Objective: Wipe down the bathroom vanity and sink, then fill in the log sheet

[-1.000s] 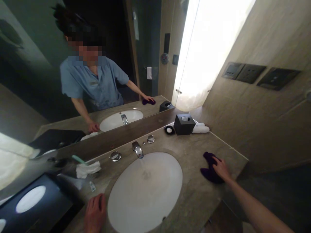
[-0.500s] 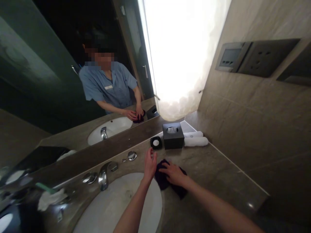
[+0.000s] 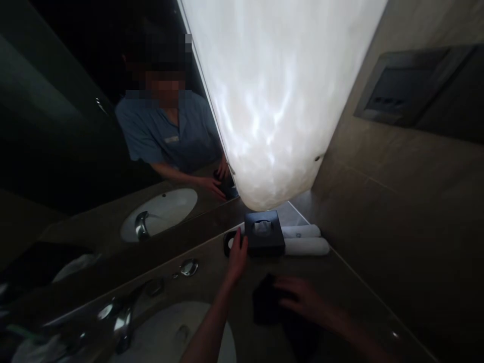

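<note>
My right hand (image 3: 304, 301) lies flat, fingers spread, on a dark purple cloth (image 3: 266, 305) on the stone counter (image 3: 351, 297) right of the sink. My left hand (image 3: 238, 257) reaches forward to the black tissue box (image 3: 263, 233) and touches its left side, next to a small black dish (image 3: 228, 241); its fingers look partly curled against the box. The picture is dim, so the grip is unclear.
Two rolled white towels (image 3: 304, 239) lie right of the tissue box against the wall. The white basin (image 3: 177, 335), its tap (image 3: 123, 322) and round knobs (image 3: 188, 266) sit at lower left. The mirror behind reflects me; a bright lit panel (image 3: 272, 101) stands above the box.
My left hand moved forward from beside the cloth up to the tissue box. My right hand stayed on the cloth. The view tilted up and got darker.
</note>
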The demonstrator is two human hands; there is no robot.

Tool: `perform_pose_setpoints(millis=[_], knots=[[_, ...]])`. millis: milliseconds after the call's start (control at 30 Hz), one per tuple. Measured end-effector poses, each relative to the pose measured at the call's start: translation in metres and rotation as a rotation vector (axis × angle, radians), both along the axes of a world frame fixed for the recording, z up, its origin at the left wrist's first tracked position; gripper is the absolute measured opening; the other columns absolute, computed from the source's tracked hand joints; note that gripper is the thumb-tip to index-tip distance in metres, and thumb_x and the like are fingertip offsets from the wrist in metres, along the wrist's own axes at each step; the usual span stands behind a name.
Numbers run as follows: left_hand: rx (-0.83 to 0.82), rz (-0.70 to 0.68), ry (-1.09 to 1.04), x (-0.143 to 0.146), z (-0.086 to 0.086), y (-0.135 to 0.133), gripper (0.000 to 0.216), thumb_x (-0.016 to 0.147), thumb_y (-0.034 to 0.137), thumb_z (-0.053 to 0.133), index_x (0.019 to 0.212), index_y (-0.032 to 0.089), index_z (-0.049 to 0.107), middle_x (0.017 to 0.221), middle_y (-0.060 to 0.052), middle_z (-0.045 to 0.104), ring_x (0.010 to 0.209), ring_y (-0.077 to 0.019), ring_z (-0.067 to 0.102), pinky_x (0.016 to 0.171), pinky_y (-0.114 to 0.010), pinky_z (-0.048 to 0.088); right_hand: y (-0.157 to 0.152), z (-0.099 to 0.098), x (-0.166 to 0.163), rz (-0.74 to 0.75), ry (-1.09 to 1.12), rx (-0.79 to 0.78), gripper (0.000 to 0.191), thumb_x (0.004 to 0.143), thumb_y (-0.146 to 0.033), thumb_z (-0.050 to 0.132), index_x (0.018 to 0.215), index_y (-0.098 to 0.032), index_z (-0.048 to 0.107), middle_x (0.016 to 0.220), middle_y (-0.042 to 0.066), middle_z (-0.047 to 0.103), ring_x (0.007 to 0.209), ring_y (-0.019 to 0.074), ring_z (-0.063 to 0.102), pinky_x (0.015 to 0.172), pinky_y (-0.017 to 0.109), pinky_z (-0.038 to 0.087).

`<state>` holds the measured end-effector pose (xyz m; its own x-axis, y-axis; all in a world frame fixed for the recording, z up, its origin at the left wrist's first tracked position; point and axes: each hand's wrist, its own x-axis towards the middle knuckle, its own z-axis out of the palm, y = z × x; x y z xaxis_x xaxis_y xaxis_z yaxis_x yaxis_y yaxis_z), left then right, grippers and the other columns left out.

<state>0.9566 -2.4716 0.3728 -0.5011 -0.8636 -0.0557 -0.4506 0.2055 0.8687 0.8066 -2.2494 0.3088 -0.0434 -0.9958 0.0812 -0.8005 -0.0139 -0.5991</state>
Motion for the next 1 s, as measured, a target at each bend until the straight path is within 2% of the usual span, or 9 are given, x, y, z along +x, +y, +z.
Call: perform_pose_setpoints(millis=[100,200,333,433,567,733,800,900,1000], knots=[[-0.234,0.015,-0.231,0.017,-0.024,-0.034,0.061,0.1,0.036,0.041,0.154,0.007,0.039,0.164,-0.016,0.027,0.153,-0.0303,0.023,0.126,-0.046,0.019,0.009,0.0,-0.07,-0.285,0.219,-0.31,0.034,0.097,-0.028,0.055,0.127,-0.016,0.065,0.143,0.016,0.055,0.132,0.0323,0.05,0.109,0.053,0.045],[-0.397,-0.035,-0.463,0.028,-0.059,-0.056,0.055,0.1,0.033,0.046,0.152,0.014,0.046,0.164,-0.015,0.027,0.152,-0.0382,0.02,0.121,-0.058,0.022,-0.014,0.001,-0.127,-0.113,0.441,-0.321,0.043,0.088,-0.026,0.068,0.129,-0.016,0.061,0.16,0.016,0.033,0.149,0.0406,0.024,0.116,0.066,0.029],[-0.594,-0.145,-0.497,0.031,-0.094,-0.06,0.053,0.099,0.033,0.049,0.15,0.017,0.048,0.165,-0.016,0.024,0.153,-0.0377,0.019,0.121,-0.056,0.026,-0.051,-0.006,-0.154,0.043,0.512,-0.246,0.045,0.086,-0.023,0.07,0.13,-0.02,0.06,0.16,0.014,0.034,0.147,0.0393,0.028,0.115,0.068,0.027],[-0.684,-0.181,-0.485,0.03,-0.1,-0.055,0.053,0.1,0.032,0.047,0.151,0.017,0.046,0.165,-0.017,0.022,0.153,-0.0368,0.017,0.121,-0.056,0.028,-0.061,-0.011,-0.159,0.053,0.513,-0.227,0.046,0.086,-0.023,0.069,0.131,-0.02,0.06,0.158,0.013,0.037,0.145,0.0391,0.03,0.115,0.066,0.028],[-0.661,-0.237,-0.539,0.026,-0.088,-0.049,0.055,0.1,0.031,0.049,0.153,0.015,0.044,0.165,-0.019,0.02,0.153,-0.0387,0.016,0.121,-0.058,0.024,-0.058,-0.008,-0.157,0.023,0.522,-0.237,0.042,0.09,-0.026,0.065,0.131,-0.016,0.058,0.157,0.016,0.038,0.147,0.0403,0.027,0.116,0.067,0.027],[-0.575,-0.231,-0.589,0.02,-0.067,-0.04,0.06,0.098,0.035,0.055,0.154,0.019,0.042,0.166,-0.015,0.021,0.152,-0.0411,0.018,0.121,-0.061,0.023,-0.019,-0.002,-0.079,-0.197,0.38,-0.516,0.065,0.094,-0.03,0.061,0.153,-0.021,0.036,0.158,0.019,0.035,0.145,0.0385,0.035,0.112,0.064,0.038],[-0.546,-0.195,-0.572,0.019,-0.061,-0.034,0.061,0.097,0.037,0.056,0.154,0.019,0.041,0.166,-0.014,0.02,0.153,-0.0415,0.015,0.121,-0.064,0.021,0.005,-0.01,-0.02,-0.053,0.282,-0.471,0.075,0.092,-0.037,0.06,0.159,-0.027,0.028,0.158,0.016,0.035,0.143,0.0392,0.037,0.102,0.061,0.051],[-0.502,-0.057,-0.461,0.025,-0.054,-0.011,0.059,0.1,0.033,0.05,0.155,0.016,0.038,0.166,-0.014,0.021,0.153,-0.0386,0.016,0.122,-0.063,0.022,0.02,-0.031,0.065,0.094,0.294,-0.341,0.078,0.085,-0.033,0.052,0.16,-0.031,0.029,0.161,0.013,0.032,0.143,0.0429,0.035,0.098,0.065,0.054],[-0.526,0.097,-0.272,0.054,-0.049,0.034,0.055,0.101,0.028,0.044,0.153,0.01,0.038,0.162,-0.017,0.03,0.152,-0.0308,0.025,0.123,-0.054,0.027,-0.014,-0.048,0.116,0.075,0.198,-0.38,0.07,0.08,-0.014,0.046,0.147,-0.033,0.05,0.151,0.011,0.047,0.133,0.041,0.048,0.1,0.064,0.052]])
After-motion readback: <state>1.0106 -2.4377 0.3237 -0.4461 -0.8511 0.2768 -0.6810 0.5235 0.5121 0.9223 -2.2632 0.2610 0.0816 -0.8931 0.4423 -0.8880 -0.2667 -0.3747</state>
